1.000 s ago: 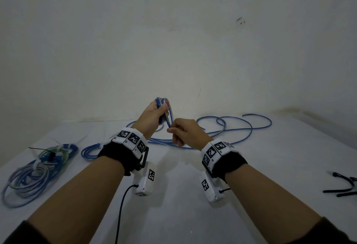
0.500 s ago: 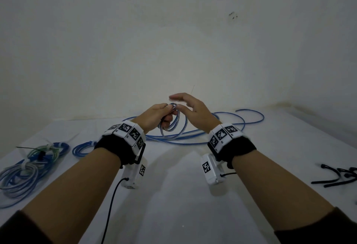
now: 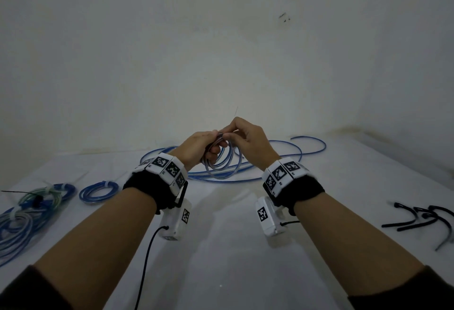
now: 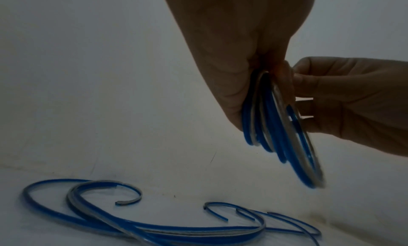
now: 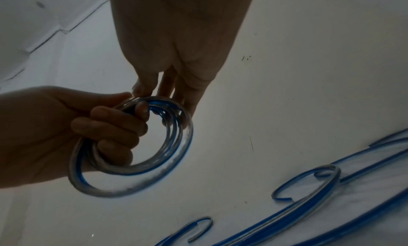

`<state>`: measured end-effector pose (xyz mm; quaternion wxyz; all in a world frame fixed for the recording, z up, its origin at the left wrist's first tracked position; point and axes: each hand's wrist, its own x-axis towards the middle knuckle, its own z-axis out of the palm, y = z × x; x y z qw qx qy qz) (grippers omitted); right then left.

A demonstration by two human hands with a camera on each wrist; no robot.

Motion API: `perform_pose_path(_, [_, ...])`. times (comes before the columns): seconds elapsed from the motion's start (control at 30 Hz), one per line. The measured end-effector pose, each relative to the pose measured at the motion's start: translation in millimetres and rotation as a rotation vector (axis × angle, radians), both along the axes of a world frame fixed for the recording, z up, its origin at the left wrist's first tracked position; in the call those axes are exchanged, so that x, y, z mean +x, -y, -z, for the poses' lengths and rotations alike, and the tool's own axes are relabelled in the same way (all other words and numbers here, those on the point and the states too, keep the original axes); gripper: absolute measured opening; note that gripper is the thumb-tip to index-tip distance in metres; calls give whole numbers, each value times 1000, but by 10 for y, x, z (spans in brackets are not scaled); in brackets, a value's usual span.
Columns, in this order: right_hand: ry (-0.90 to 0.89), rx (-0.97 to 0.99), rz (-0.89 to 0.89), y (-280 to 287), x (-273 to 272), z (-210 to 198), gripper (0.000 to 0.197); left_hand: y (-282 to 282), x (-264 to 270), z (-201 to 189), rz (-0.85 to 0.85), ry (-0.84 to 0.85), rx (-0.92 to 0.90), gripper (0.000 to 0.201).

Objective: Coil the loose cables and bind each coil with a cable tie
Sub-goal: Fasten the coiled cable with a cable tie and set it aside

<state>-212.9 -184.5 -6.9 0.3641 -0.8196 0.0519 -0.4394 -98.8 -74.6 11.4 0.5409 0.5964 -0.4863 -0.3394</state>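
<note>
My left hand [image 3: 196, 147] clamps the blue-and-clear plastic cable coil [image 3: 222, 162]; my right hand [image 3: 250, 141] pinches its top, laying a loop; next, a black cable tie [image 3: 415, 221].

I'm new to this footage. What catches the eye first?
Both hands meet mid-air above the table: the left hand grips a small blue coil, the right hand pinches its top. Loose blue cable lies behind; bound coils sit far left, black ties far right.
</note>
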Motion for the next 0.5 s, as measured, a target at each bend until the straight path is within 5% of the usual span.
perform_pose_path(0.2, [33, 38, 74, 36, -88, 35, 6, 21, -73, -46, 25, -79, 45, 38])
perform_pose_path(0.5, [-151, 268, -131, 64, -213, 2, 7, 116, -173, -39, -31, 130, 69, 36])
